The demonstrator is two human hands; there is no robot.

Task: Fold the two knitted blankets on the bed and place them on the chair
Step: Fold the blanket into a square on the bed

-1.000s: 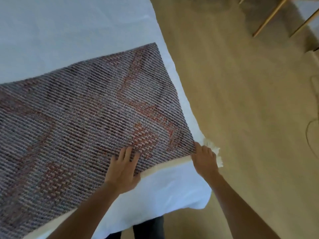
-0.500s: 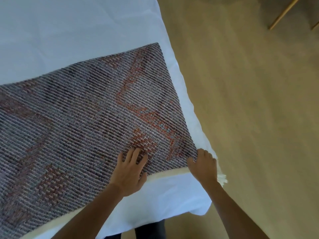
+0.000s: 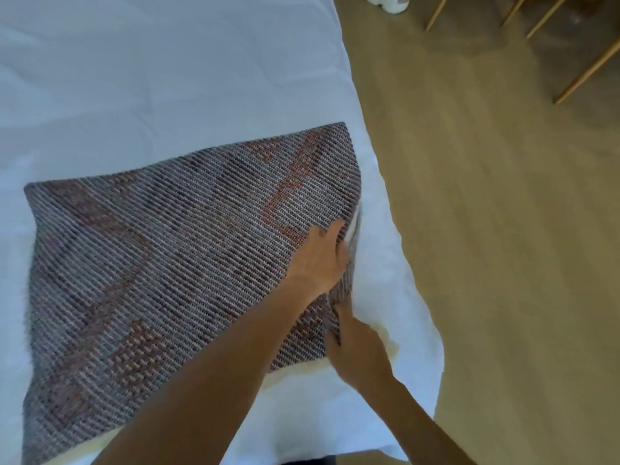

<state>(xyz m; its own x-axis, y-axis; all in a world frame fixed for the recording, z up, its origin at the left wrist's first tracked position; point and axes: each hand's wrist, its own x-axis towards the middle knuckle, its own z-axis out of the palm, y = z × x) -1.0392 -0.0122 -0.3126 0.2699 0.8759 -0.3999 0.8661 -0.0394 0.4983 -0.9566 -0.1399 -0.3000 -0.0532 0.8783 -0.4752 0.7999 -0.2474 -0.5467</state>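
Observation:
One knitted blanket (image 3: pixel 161 263), grey-purple with an orange-red pattern and a cream underside, lies spread on the white bed (image 3: pixel 151 78). My left hand (image 3: pixel 318 260) reaches across it and grips its right edge, which is raised so the cream underside shows. My right hand (image 3: pixel 360 347) holds the same edge at the near right corner, its fingers partly tucked in the fabric and blurred. A second blanket is not in view. Thin wooden legs (image 3: pixel 587 72), perhaps the chair's, stand at the top right.
The bed's right edge (image 3: pixel 412 290) runs diagonally beside a light wooden floor (image 3: pixel 503 246). A small white object (image 3: pixel 385 1) sits on the floor at the top edge. More wooden legs (image 3: pixel 436 11) stand near it.
My left hand left the blanket's near edge and went to its right edge, which is now lifted. My right hand stayed at the near right corner. The view tilted up and left.

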